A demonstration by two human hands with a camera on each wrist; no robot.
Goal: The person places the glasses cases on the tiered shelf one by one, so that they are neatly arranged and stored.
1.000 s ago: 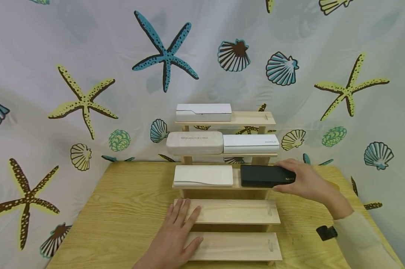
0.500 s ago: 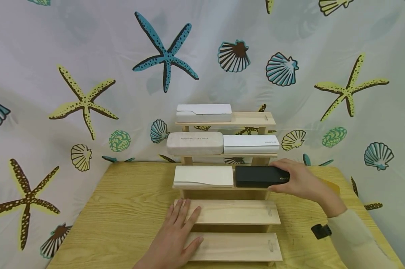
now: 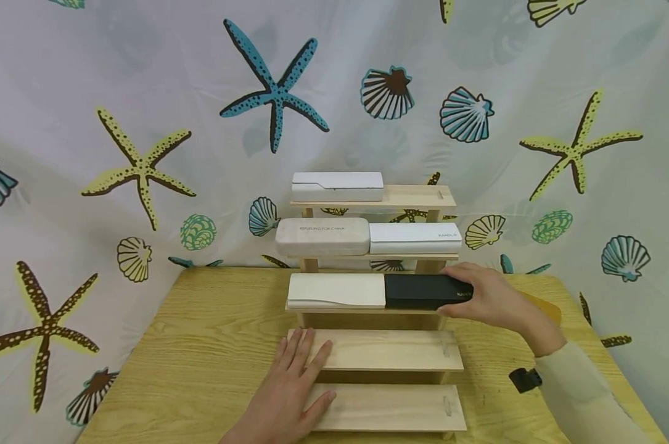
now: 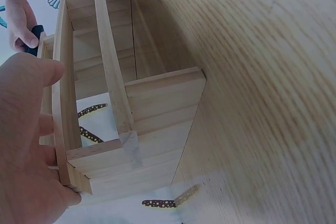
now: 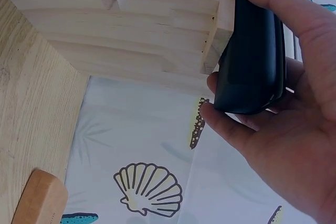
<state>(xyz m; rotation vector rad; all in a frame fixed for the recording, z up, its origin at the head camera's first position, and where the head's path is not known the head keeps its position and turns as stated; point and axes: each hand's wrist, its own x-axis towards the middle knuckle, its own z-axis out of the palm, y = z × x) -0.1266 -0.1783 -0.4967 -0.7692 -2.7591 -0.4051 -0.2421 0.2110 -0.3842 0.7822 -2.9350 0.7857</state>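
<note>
My right hand grips the right end of a black glasses case on the middle shelf of a tiered wooden rack. In the right wrist view, thumb and fingers lie around the black case, whose end sticks out past the shelf edge. Its left end meets a white glasses case on the same shelf. My left hand rests flat with spread fingers on the left side of the two lower shelves; the left wrist view shows that hand at the rack's edge.
On the shelf above are a pale grey case and a white case. Another white case lies on the top shelf. Behind my right wrist sits an orange-brown case on the table. A patterned cloth hangs behind.
My right hand has slid the black glasses case leftward along the shelf, closing the gap to the white case beside it. The left hand has stayed in place.
</note>
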